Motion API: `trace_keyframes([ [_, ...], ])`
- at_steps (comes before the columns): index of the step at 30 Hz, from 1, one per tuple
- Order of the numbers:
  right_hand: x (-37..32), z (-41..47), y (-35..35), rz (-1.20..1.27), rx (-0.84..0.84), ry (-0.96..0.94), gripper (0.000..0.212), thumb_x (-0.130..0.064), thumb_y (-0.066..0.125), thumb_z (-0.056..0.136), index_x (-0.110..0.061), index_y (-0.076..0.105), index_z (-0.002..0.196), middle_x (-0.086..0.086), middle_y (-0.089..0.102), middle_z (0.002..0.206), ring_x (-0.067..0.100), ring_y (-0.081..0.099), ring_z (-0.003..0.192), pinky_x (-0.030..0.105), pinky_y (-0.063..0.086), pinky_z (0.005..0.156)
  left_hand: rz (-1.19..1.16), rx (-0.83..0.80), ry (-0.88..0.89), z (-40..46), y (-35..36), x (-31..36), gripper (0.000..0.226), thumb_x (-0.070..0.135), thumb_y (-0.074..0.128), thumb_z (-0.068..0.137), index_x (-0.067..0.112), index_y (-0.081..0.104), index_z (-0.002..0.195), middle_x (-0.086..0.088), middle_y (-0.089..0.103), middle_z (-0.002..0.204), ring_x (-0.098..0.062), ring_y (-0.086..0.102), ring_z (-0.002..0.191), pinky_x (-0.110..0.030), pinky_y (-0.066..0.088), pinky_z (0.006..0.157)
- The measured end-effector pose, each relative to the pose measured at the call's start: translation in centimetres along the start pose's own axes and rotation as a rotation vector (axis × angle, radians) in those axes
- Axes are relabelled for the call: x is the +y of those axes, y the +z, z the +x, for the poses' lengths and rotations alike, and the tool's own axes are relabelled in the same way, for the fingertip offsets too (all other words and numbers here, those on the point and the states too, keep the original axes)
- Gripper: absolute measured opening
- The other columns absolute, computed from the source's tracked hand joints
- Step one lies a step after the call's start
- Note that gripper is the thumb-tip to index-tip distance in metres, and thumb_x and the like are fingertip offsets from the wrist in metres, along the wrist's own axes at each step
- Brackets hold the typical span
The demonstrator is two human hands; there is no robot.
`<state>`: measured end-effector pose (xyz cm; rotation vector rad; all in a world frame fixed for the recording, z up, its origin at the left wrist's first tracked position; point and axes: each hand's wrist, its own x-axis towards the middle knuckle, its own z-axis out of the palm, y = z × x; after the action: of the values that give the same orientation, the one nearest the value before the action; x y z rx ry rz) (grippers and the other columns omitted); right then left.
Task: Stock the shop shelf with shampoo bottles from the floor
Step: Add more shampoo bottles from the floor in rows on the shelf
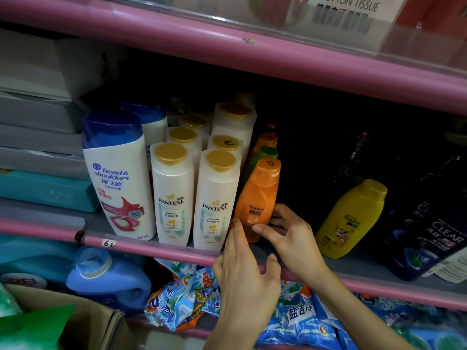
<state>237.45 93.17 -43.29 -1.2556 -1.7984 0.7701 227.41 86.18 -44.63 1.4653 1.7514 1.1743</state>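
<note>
Pink shelf lip (161, 246) runs right along the front, and the orange Rejoice bottle (257, 198) stands just behind it, upright, snug against the right-hand Pantene row. Right hand (290, 238) has its thumb and fingers wrapped round the bottle's base; left hand (242, 271) lies flat and loose, fingertips brushing the bottle's lower left side, not gripping anything.

Open room: a dark gap on the shelf between the orange bottle and the yellow Rejoice bottle (351, 218), which leans to the right (plenty of bare shelf floor there).

Counts, as far as I can see: two Head & Shoulders bottles (118, 178) with blue caps, two rows of white Pantene bottles (171, 193) with gold caps, at least six, more lost in the dark. Behind the orange one sit a green-capped bottle (265, 154) and another orange one. Far right, a dark CLEAR bottle (429, 238).

Writing: "PANTENE SMOOTH", a "6" tag (109, 243) on the lip, "COTTON TISSUE" (348, 3) up top.
</note>
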Motion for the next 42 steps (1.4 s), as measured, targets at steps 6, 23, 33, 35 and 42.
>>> trace_keyframes([
  [6, 0.2, 0.1, 0.0, 0.009, 0.031, 0.011, 0.036, -0.025, 0.074, 0.079, -0.037, 0.046, 0.098, -0.018, 0.062, 0.101, -0.013, 0.06, 0.094, 0.002, 0.046, 0.072, 0.023, 0.003, -0.004, 0.2, 0.1, -0.1, 0.087, 0.038, 0.055, 0.087, 0.03, -0.006, 0.148, 0.014, 0.005, 0.156, -0.004, 0.008, 0.141, -0.024, 0.005, 0.11],
  [23, -0.7, -4.3, -6.8, -0.371, 0.782, -0.209, 0.057, -0.018, 0.074, 0.078, -0.01, 0.044, 0.126, 0.018, 0.039, 0.122, 0.027, 0.045, 0.108, 0.012, 0.041, 0.081, -0.142, -0.074, 0.055, -2.0, -0.8, 1.3, 0.056, 0.028, 0.054, 0.092, 0.041, 0.027, 0.14, 0.027, 0.022, 0.142, 0.014, 0.026, 0.122, -0.004, 0.02, 0.101],
  [33, 3.5, -4.3, -9.4, 0.041, 0.23, 0.252, 0.029, -0.027, 0.074, 0.075, -0.028, 0.061, 0.101, -0.011, 0.073, 0.091, 0.0, 0.068, 0.086, 0.02, 0.051, 0.075, -0.215, -0.059, 0.018, -1.2, -1.4, 0.7, 0.03, 0.022, 0.055, 0.091, 0.044, 0.051, 0.11, 0.022, 0.052, 0.11, 0.01, 0.05, 0.103, 0.003, 0.037, 0.073],
  [35, 3.1, -4.4, -8.7, 0.059, 0.189, 0.232, 0.031, -0.029, 0.074, 0.074, -0.027, 0.062, 0.102, -0.014, 0.074, 0.091, -0.002, 0.068, 0.086, 0.015, 0.052, 0.072, -0.234, -0.064, -0.004, -1.3, -1.4, 0.7, 0.031, 0.022, 0.056, 0.091, 0.044, 0.05, 0.111, 0.022, 0.051, 0.112, 0.009, 0.05, 0.104, 0.002, 0.038, 0.073],
  [42, 0.6, -4.4, -4.0, 0.163, -0.013, 0.149, 0.039, -0.029, 0.075, 0.067, -0.02, 0.063, 0.103, -0.017, 0.073, 0.095, 0.0, 0.069, 0.087, 0.007, 0.049, 0.071, -0.161, -0.044, -0.023, -2.5, -1.4, 0.6, 0.05, 0.029, 0.055, 0.091, 0.037, 0.033, 0.135, 0.02, 0.039, 0.127, 0.005, 0.041, 0.116, -0.012, 0.038, 0.089],
])
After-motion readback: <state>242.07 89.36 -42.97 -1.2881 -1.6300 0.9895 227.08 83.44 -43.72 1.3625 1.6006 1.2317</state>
